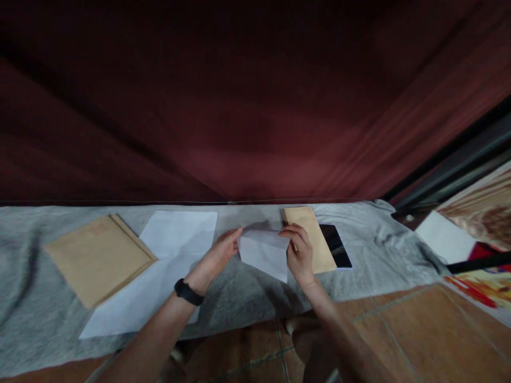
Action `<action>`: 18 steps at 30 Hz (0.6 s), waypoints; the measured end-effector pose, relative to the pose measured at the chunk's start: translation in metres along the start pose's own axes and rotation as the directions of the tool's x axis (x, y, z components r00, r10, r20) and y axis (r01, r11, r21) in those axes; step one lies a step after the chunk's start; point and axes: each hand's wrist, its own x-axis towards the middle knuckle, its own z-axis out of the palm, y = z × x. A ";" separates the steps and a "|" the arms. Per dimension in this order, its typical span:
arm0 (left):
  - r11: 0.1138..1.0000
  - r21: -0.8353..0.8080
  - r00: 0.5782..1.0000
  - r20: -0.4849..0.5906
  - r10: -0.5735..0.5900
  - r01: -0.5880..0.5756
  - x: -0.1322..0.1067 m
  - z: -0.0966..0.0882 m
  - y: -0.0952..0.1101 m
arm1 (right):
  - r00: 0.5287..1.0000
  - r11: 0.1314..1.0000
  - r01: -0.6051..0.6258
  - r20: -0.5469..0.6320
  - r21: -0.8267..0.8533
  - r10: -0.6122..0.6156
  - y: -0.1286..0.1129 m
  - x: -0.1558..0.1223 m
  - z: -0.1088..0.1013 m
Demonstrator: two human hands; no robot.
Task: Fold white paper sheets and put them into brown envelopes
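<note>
Between my two hands is a folded sheet of white paper, raised a little over the grey cloth. My left hand, below which a black wristband shows, grips the paper's left edge. At its upper right corner, my right hand pinches the paper between thumb and fingers. Just right of that hand lies a brown envelope, partly over a dark-screened phone or tablet. Left of my left hand, creased white sheets lie spread out, with a stack of brown envelopes partly on them.
A grey cloth covers the long narrow surface. Behind it hangs a dark red curtain. Brown floor tiles run along the near side. At the far right are a white sheet and a colourful printed item near dark bars.
</note>
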 end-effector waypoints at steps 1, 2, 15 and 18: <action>0.999 -0.036 0.999 0.036 -0.031 0.032 -0.002 0.001 0.003 | 1.000 1.000 0.014 0.008 0.000 -0.014 0.000 0.001 0.001; 0.997 -0.062 0.998 0.054 -0.045 0.049 -0.005 0.002 0.005 | 1.000 1.000 0.025 0.015 0.005 -0.025 0.000 0.003 0.002; 0.933 -0.160 0.943 -0.142 0.302 -0.323 -0.007 0.001 0.014 | 0.870 0.774 -0.481 0.335 0.412 0.362 -0.003 0.002 0.017; 0.936 -0.135 0.942 -0.140 0.306 -0.324 -0.007 -0.002 0.017 | 0.925 0.922 -0.305 0.303 0.239 0.228 -0.004 0.003 0.014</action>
